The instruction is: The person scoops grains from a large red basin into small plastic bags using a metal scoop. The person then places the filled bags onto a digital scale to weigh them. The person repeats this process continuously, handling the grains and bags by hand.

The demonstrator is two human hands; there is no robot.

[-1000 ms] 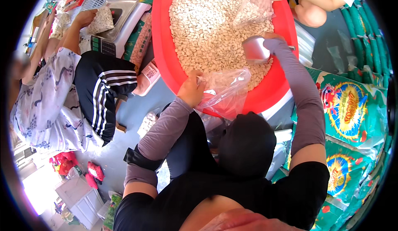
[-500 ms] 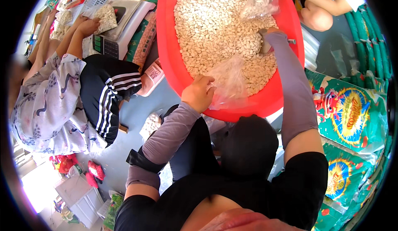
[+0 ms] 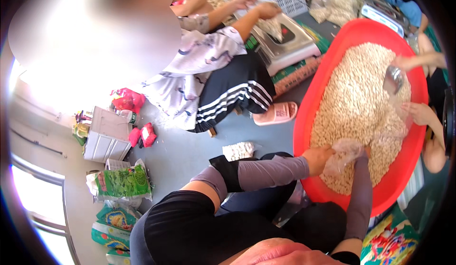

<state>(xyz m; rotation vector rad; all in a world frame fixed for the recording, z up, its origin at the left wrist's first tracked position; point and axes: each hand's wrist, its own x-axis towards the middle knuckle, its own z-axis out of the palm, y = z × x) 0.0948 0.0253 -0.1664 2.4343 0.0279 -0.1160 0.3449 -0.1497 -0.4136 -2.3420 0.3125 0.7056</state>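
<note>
A red oval tub (image 3: 304, 151) holds a heap of pale seeds (image 3: 351, 89) at the right. My left hand (image 3: 319, 156) is closed on a clear plastic bag (image 3: 346, 152) over the tub's near part. My right hand (image 3: 364, 154) is down in the seeds just beside the bag; its fingers and anything in them are hidden. Across the tub, a co-worker's hand (image 3: 403, 63) is at a metal scoop (image 3: 393, 78), and another hand (image 3: 413, 113) is beside a clear bag.
On the left, co-workers in patterned clothing (image 3: 190, 70) handle filled bags by a scale (image 3: 294, 46). A filled bag (image 3: 237, 151) and a pink sandal (image 3: 275, 114) are on the floor. A white cabinet (image 3: 107, 132) and stacked sacks (image 3: 114, 227) stand farther left.
My view has swung left, so the tub sits farther right. My right hand, earlier on a metal scoop, is now mostly hidden by the bag. A scoop shows at the far co-worker's hands.
</note>
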